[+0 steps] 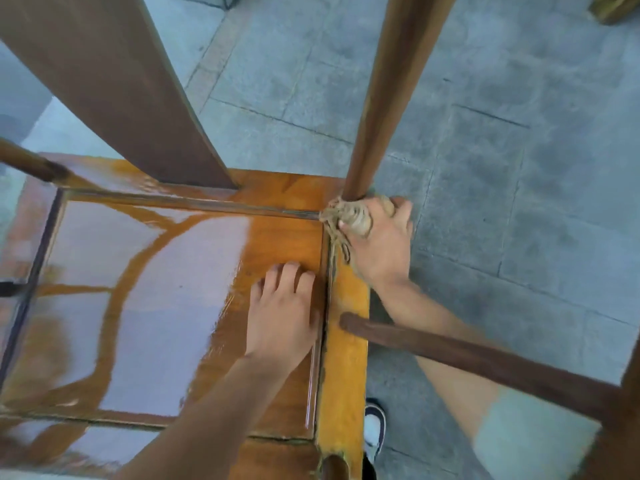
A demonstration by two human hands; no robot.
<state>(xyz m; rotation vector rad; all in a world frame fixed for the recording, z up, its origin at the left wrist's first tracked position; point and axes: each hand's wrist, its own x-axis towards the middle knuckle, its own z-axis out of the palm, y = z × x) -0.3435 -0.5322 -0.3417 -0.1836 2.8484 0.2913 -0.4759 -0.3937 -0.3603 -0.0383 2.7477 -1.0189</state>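
Observation:
A glossy wooden chair seat (166, 299) fills the lower left of the head view. My left hand (282, 313) rests flat on the seat near its right rail, fingers straight. My right hand (377, 240) grips a beige frayed cloth (349, 216) and presses it against the foot of the round back post (384, 109) at the seat's far right corner. Loose threads of the cloth hang over the seat's groove.
A wide back splat (114, 88) rises from the seat's rear rail. A dark armrest rail (485, 358) crosses above my right forearm. A shoe (374, 427) stands on the grey paved floor (519, 168) beside the chair.

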